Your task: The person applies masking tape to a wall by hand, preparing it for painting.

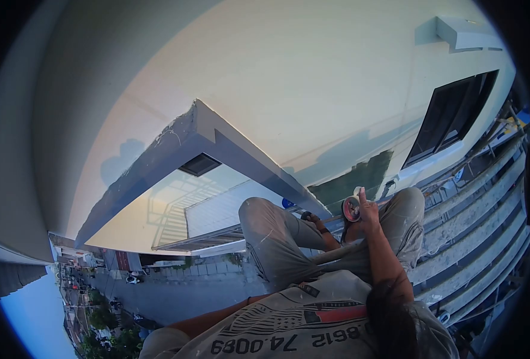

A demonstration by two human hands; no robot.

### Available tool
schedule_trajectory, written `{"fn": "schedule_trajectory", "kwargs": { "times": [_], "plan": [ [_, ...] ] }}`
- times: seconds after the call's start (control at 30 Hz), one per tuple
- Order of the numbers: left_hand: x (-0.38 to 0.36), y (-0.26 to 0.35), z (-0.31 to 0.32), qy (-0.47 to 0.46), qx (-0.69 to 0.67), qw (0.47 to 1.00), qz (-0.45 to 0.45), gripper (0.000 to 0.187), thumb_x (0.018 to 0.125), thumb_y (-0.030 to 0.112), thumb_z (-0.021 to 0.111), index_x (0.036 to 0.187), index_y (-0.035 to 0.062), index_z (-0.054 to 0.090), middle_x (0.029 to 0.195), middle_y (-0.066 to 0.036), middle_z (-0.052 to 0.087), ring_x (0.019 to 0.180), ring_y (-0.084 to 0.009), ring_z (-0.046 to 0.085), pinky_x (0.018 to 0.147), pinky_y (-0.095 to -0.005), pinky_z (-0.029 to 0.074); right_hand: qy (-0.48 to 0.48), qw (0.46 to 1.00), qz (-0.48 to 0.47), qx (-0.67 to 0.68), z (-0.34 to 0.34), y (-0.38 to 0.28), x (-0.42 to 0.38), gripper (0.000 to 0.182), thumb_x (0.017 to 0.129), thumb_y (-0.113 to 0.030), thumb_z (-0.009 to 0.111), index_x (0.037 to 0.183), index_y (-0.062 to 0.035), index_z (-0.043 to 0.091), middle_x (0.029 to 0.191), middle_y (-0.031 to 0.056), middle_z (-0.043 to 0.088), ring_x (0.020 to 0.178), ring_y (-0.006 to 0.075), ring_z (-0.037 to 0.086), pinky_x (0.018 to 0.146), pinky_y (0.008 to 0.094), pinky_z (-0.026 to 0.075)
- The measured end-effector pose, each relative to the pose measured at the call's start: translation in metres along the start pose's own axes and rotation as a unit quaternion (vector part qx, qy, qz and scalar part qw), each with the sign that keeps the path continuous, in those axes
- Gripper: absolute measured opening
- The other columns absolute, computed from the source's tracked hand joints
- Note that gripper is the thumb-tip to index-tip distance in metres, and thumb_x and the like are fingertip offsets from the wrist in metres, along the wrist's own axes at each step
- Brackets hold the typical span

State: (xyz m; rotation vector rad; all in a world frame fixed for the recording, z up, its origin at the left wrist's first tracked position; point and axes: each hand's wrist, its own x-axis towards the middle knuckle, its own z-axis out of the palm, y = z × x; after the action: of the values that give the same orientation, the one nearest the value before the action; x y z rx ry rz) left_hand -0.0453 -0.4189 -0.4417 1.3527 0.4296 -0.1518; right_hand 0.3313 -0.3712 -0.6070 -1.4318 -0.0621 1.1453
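My right hand (pixel 369 216) is in front of my bent knees, with its fingers wrapped round a small round object with a red inside and a dark rim (pixel 351 209). What kind of object it is, I cannot make out. One finger or the thumb points up beside a small pale piece at its edge. My left arm, with a dark band on it, goes behind my left leg, and the hand is hidden there. Beyond my hands rises a cream wall (pixel 313 90) with a dark green patch (pixel 357 178) low on it.
A wedge-shaped grey ledge with a rough edge (pixel 184 128) juts out from the wall. A dark window (pixel 450 116) is at upper right. Weathered slats (pixel 474 221) run along my right side. Far below on the left lies a street (pixel 175 294) with vehicles and trees.
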Motion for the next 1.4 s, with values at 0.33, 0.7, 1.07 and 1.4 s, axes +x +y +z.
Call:
{"fn": "schedule_trajectory", "kwargs": {
  "times": [0.33,0.7,1.07,1.4],
  "plan": [
    [0.007,-0.022,-0.004,-0.001,-0.015,0.999,0.041,0.048,0.103,0.03,0.062,0.14,-0.0011,0.06,0.115,-0.018,0.072,0.107,-0.035,0.069,0.095,-0.0385,0.053,0.022,0.998,0.013,-0.062,-0.001,0.001,0.002,0.073,0.092,-0.068,0.073,0.099,0.0048,0.076,0.088,0.01,0.069,0.072,0.0143,0.061,0.062,0.0367,0.053],
    [-0.004,0.014,0.0,0.005,-0.065,0.998,-0.006,0.058,0.107,0.035,0.061,0.151,-0.0005,0.051,0.143,-0.016,0.059,0.134,-0.0251,0.053,0.11,-0.0386,0.044,-0.105,0.994,-0.017,0.04,0.033,-0.007,-0.005,0.051,0.096,-0.053,0.077,0.083,-0.0041,0.071,0.068,-0.0002,0.059,0.056,0.0094,0.052,0.05,0.0326,0.043],
    [0.047,0.161,-0.076,0.365,0.127,0.914,0.122,0.033,0.095,0.001,0.072,0.128,-0.0009,0.068,0.14,-0.016,0.064,0.117,-0.0203,0.067,0.106,-0.0359,0.051,-0.177,0.967,-0.15,0.107,0.094,-0.097,-0.107,0.052,0.091,-0.05,0.084,0.089,-0.0017,0.065,0.078,0.0028,0.064,0.068,0.0125,0.06,0.065,0.0323,0.051],
    [0.112,0.196,-0.082,0.409,0.44,0.764,0.236,0.041,0.083,-0.008,0.08,0.122,0.0011,0.074,0.124,-0.016,0.073,0.111,-0.024,0.073,0.094,-0.0357,0.059,-0.164,0.91,-0.347,-0.159,0.093,-0.13,-0.14,0.063,0.077,-0.048,0.094,0.094,0.008,0.072,0.071,0.0148,0.07,0.062,0.0157,0.061,0.059,0.0335,0.052]
  ]
}}
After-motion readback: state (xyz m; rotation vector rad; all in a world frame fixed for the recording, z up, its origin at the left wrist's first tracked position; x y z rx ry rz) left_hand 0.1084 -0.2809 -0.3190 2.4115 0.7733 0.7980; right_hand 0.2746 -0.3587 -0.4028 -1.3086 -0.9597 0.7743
